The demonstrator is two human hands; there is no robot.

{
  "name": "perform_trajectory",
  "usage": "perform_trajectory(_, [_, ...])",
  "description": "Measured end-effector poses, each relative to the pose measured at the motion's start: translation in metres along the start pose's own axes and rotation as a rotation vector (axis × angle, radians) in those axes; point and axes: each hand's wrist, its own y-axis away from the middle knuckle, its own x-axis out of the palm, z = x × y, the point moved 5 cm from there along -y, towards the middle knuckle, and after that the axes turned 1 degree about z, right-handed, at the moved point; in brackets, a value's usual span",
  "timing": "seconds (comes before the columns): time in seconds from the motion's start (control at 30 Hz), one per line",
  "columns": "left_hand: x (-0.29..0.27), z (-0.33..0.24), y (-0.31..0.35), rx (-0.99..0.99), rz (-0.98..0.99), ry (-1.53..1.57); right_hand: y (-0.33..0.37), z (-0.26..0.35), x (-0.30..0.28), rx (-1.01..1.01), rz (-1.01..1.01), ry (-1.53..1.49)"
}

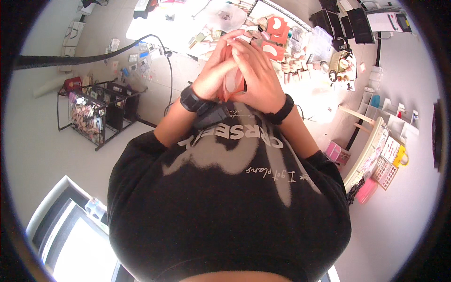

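Close in front of my chest, my left hand (213, 73) and my right hand (260, 75) meet with their fingertips together. Between them they grip an orange-red packet (233, 81) with a pale patch on its face, seen edge-on and mostly covered by my fingers. It looks like the flat red sachets (277, 26) with white crescent shapes on the table beyond, one of which, a nearer sachet (272, 50), lies just past my right fingers. Each wrist carries a black band.
The brightly lit table (324, 96) holds several cosmetic bottles and tubes (296, 68), a clear plastic box (320, 42) and a round clear lid-like piece (228, 18). A black cable (167, 80) runs at the left, above a black wire rack (98, 113). A white shelf (399, 115) stands right.
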Motion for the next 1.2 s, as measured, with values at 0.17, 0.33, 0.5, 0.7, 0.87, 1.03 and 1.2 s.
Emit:
perform_trajectory(0.17, [0.017, -0.009, 0.003, -0.008, 0.008, 0.020, 0.004, -0.004, -0.009, -0.078, -0.141, -0.089])
perform_trajectory(0.33, [0.023, -0.008, 0.002, -0.121, 0.010, 0.500, 0.006, -0.003, -0.015, -0.075, -0.181, -0.124])
perform_trajectory(0.5, [0.019, -0.005, 0.000, -0.178, 0.010, 0.424, 0.008, -0.009, -0.020, -0.006, -0.176, -0.155])
perform_trajectory(0.7, [0.017, 0.005, 0.002, -0.159, 0.101, 0.513, 0.014, -0.012, -0.020, 0.079, -0.168, -0.256])
perform_trajectory(0.87, [0.011, 0.008, 0.001, -0.121, 0.088, 0.535, 0.009, -0.010, -0.025, 0.040, -0.244, -0.269])
perform_trajectory(1.03, [0.002, 0.010, 0.001, -0.122, 0.077, 0.512, 0.014, -0.011, -0.025, -0.031, -0.299, -0.174])
perform_trajectory(1.2, [0.003, 0.011, 0.000, -0.189, -0.018, 0.517, 0.011, -0.005, -0.029, 0.014, -0.240, -0.073])
